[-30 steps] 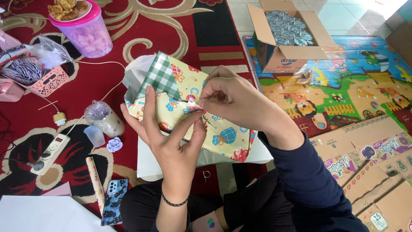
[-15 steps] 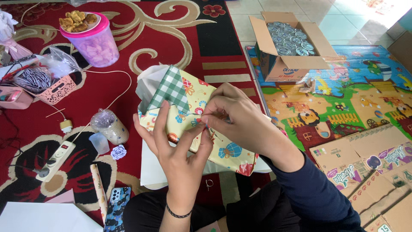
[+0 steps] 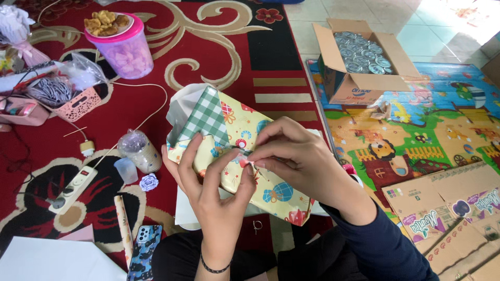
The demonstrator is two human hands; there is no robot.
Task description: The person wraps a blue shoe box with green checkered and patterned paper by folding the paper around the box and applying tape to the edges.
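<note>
Between both hands, yellow patterned parcel [image 3: 245,156]

Our two bare hands and what we wore

Our left hand [image 3: 216,195] had a thin black band at its wrist; our right hand [image 3: 307,164] ran into a dark navy sleeve.

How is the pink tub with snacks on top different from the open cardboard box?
The pink tub is round and see-through, while the cardboard box is square-cornered, brown and solid. The tub is shut, with fried snacks piled on its lid; the box has its flaps open, showing shiny round lids inside. The tub stands on the red carpet, the box on the picture mat. Both stand upright on the floor.
</note>
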